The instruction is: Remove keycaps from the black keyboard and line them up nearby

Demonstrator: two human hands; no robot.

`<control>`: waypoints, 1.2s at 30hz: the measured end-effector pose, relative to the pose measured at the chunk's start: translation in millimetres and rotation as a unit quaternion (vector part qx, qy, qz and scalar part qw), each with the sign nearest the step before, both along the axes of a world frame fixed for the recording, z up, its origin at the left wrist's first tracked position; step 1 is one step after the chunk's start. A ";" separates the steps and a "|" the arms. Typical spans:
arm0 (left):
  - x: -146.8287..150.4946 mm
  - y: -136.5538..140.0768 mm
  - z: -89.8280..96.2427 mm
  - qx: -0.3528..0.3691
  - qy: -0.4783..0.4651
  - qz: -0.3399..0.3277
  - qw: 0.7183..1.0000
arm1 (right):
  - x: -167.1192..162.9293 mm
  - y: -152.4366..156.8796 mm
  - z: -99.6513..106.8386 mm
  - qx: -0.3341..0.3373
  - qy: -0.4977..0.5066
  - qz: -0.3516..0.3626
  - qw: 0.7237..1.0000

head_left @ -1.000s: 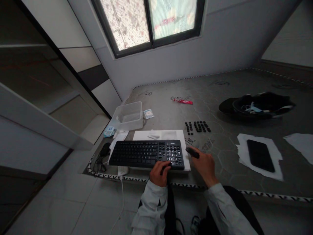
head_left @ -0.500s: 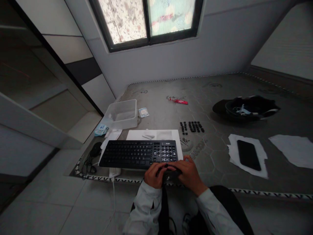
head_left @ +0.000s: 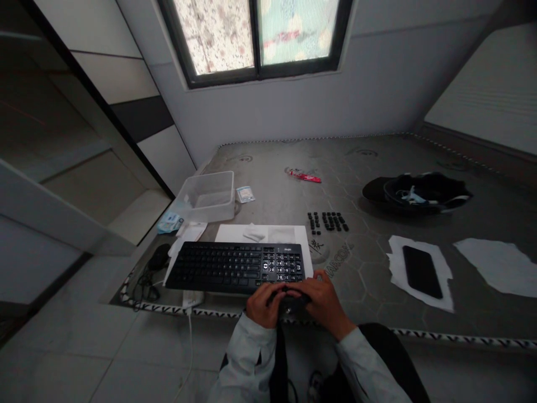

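A black keyboard (head_left: 218, 266) lies on a white sheet or box near the front edge of the covered surface. Its number pad at the right shows bare sockets where keycaps are off. Just below the number pad, my left hand (head_left: 263, 304) and my right hand (head_left: 321, 299) meet with fingertips pinched together. Between them is a small black piece that looks like a keycap, mostly hidden by the fingers. Loose black keycaps (head_left: 333, 221) stand in rows beyond the keyboard, to the right.
A clear plastic bin (head_left: 207, 198) stands behind the keyboard at left, with a small packet (head_left: 245, 194) beside it. A red item (head_left: 305, 177) lies farther back. To the right are a black cap (head_left: 415, 193) and a phone (head_left: 422, 271) on white paper. Cables (head_left: 145, 285) lie at left.
The view has shifted slightly. Both hands stay together below the number pad, and the small black piece between the fingertips is now more covered.
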State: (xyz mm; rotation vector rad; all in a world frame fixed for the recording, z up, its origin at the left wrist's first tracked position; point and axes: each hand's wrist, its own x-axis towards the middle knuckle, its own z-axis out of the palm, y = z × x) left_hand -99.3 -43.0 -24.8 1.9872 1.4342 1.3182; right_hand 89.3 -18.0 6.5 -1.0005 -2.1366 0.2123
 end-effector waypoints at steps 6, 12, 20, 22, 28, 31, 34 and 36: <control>0.6 1.2 -2.5 0.000 0.001 0.041 0.999 | -3.0 0.4 -1.8 0.003 -0.012 0.008 1.000; 0.6 1.4 -3.8 0.007 -0.015 0.041 0.999 | -8.6 0.0 -2.5 0.007 0.001 0.004 1.000; 2.3 -1.2 6.8 -0.069 -0.040 0.056 0.995 | 39.0 35.3 -1.0 0.095 0.011 -0.143 0.985; 2.1 -1.0 8.7 -0.075 -0.031 0.064 0.995 | 60.3 59.2 -7.7 0.104 0.011 -0.235 0.966; 1.2 -1.5 7.3 -0.071 -0.021 0.067 0.995 | 96.2 133.3 -36.5 -0.048 -0.094 -0.343 0.933; 1.4 -1.7 8.1 -0.075 -0.017 0.069 0.995 | 95.6 158.5 -47.3 -0.120 -0.149 -0.335 0.923; 2.6 -1.3 10.3 -0.078 -0.018 0.073 0.994 | 91.3 177.4 -56.5 -0.151 -0.177 -0.309 0.922; 3.4 -1.0 11.5 -0.077 -0.016 0.078 0.994 | 88.8 188.2 -62.0 -0.164 -0.193 -0.294 0.922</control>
